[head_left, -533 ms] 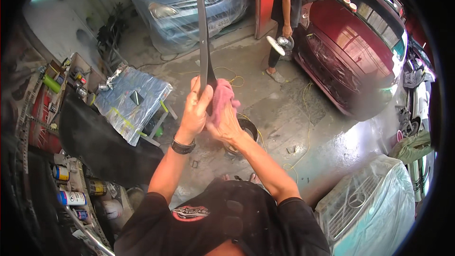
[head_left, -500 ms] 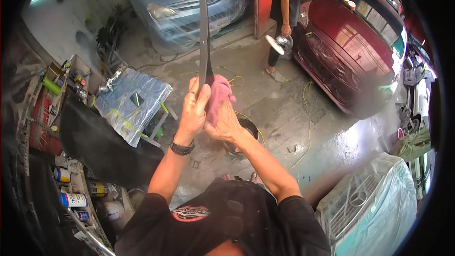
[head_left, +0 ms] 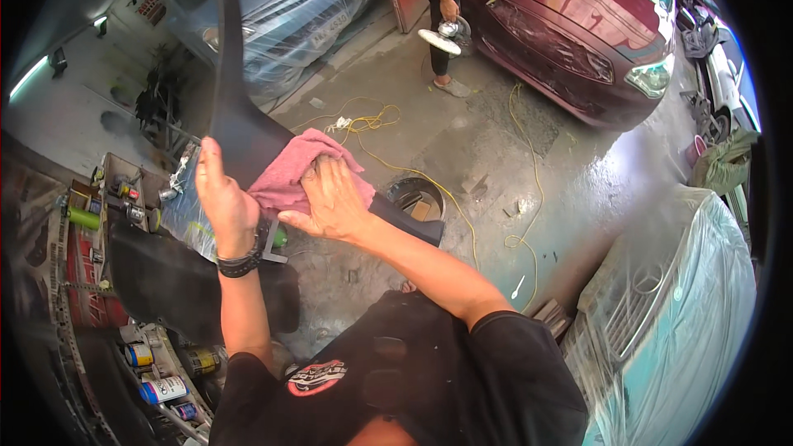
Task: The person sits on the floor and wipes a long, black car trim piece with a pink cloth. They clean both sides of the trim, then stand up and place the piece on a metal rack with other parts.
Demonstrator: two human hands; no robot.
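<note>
A long, curved black trim panel [head_left: 239, 120] is tilted in front of me, its narrow end rising past the top of the view. At its left edge, my left hand [head_left: 226, 205] holds it, with some fingers hidden behind it. My right hand [head_left: 334, 202] presses a pink cloth [head_left: 289, 165] flat onto the panel's wider part, fingers bent over the fabric. Below the cloth, the panel's lower end [head_left: 413, 225] sticks out to the right, in front of a round black tub [head_left: 425, 194] on the floor.
A co-worker's hand [head_left: 448, 10] holds a polisher [head_left: 446, 37] by a dark red car [head_left: 570, 41]. Yellow cord [head_left: 438, 182] trails over wet concrete. Shelves with cans [head_left: 165, 388] flank my left; a plastic-wrapped bumper [head_left: 661, 297] stands right. A plastic-covered blue car [head_left: 289, 25] is behind.
The panel has turned from edge-on to show its broad black face and shifted left with my left hand. My right hand has spread the bunched cloth over it.
</note>
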